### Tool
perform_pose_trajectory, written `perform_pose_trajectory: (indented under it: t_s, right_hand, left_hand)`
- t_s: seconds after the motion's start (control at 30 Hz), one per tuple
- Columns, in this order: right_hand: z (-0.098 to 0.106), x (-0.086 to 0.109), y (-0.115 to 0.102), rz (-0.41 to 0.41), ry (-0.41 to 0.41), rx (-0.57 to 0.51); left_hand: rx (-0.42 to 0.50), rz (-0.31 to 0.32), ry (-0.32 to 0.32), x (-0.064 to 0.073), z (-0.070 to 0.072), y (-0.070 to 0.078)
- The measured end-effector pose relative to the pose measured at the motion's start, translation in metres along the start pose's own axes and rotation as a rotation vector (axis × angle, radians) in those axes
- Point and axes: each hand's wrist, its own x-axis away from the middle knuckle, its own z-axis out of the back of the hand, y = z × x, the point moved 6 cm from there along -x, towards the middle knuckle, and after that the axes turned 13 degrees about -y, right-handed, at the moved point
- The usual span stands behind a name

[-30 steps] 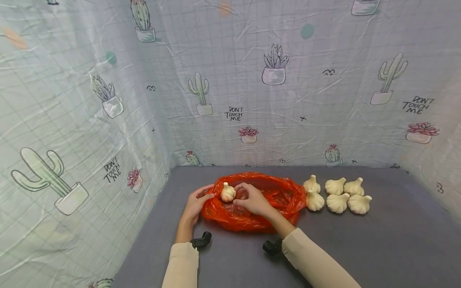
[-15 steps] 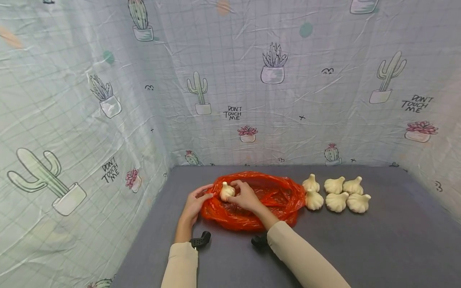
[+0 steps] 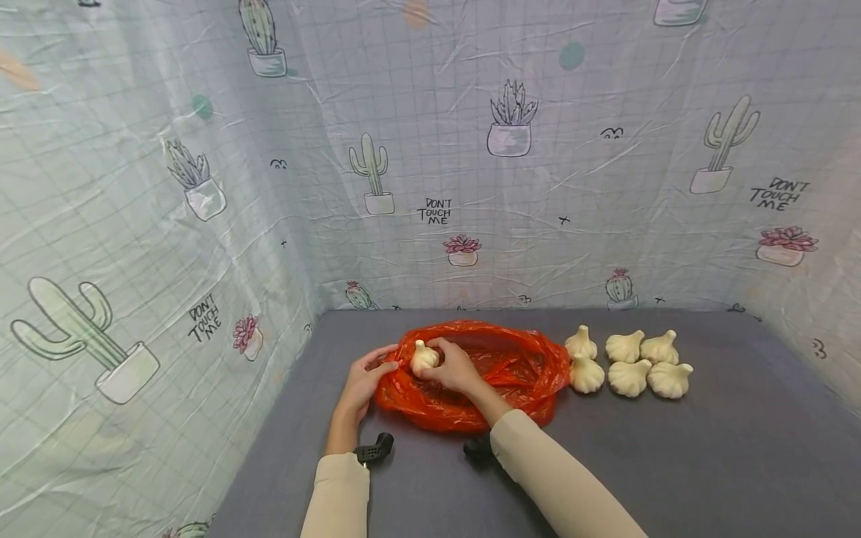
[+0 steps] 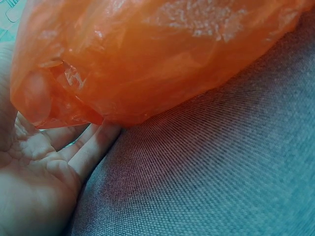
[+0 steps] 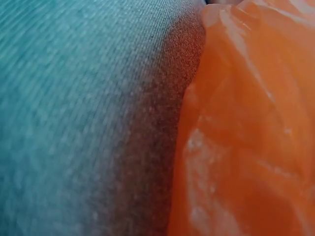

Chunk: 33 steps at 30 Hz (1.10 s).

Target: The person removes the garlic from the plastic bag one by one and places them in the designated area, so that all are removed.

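Observation:
A red plastic bag [image 3: 518,373] lies on the table with its mouth spread wide. At its left end stands a garlic bulb [image 3: 423,359], stem up, inside the bag's rim. My right hand [image 3: 460,368] reaches over the bag from the right and grips this bulb between thumb and fingers. My left hand [image 3: 363,381] holds the bag's left edge, thumb on the near side. In the left wrist view the left fingers [image 4: 93,150] extend under the orange-looking plastic [image 4: 147,64]. Only the bag's side [image 5: 246,137] and cloth fill most of the right wrist view; the right-hand grip is hidden there.
Several garlic bulbs [image 3: 628,379] stand in two rows right of the bag, the nearest touching or almost touching its right end. A dark grey cloth [image 3: 753,448] covers the table. Cactus-print curtains [image 3: 538,194] enclose the back and sides.
My right hand has moved left, and its fingers have closed on the garlic bulb at the bag's left end. The left hand has stayed at the bag's edge.

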Motion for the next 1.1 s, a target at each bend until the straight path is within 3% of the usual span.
perform_pose_trajectory:
  t_s: [0.4, 0.7, 1.1]
  right_hand:
    - [0.002, 0.000, 0.000, 0.003, 0.010, -0.034]
    - [0.009, 0.008, 0.001, 0.018, 0.014, -0.071]
    - [0.025, 0.029, -0.002, 0.061, 0.010, -0.126]
  left_hand:
    - [0.003, 0.003, 0.005, 0.000, -0.001, 0.000]
    - [0.000, 0.026, -0.021, 0.005, -0.001, 0.009]
    - [-0.004, 0.002, 0.005, -0.002, 0.002, -0.004]
